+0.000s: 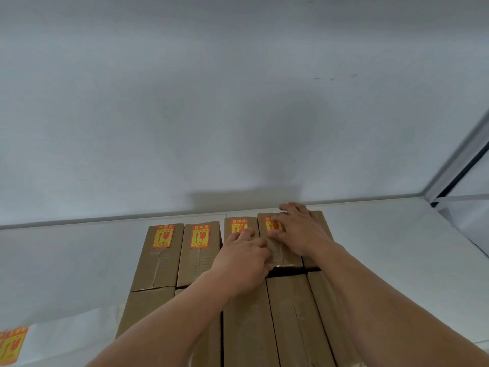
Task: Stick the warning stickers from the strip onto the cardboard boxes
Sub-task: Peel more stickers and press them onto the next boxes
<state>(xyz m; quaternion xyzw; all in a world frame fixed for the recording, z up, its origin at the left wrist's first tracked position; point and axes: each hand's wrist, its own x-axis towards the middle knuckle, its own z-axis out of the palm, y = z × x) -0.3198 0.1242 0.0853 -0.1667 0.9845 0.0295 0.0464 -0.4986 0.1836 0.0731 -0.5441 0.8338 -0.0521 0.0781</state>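
Nearest, bare front-row boxes (pixel 288 321) under both forearms, none stickered yet; at the lower left edge, strip (pixel 12 345) lying flat on the surface (pixel 66 260), well apart from both hands, probably parked there to free them for pressing; beyond, back-row boxes packed side by side, tops level, so labels go on in turn; first box (pixel 158 255), second box (pixel 199 254) and third box (pixel 239 225) each carrying a red-and-yellow sticker at the far end; right hand (pixel 301 230) spread flat over the fourth box (pixel 280 250), fingers (pixel 276 225) straight and wide, pressing the fresh sticker (pixel 271 225) that shows partly beneath them, likely smoothing it down; left hand (pixel 244 256) lying across the seam between third and fourth boxes, fingers loosely bent, apparently steadying; whether gripping anything, cannot tell; fifth box (pixel 316 214) just beside, mostly hidden.
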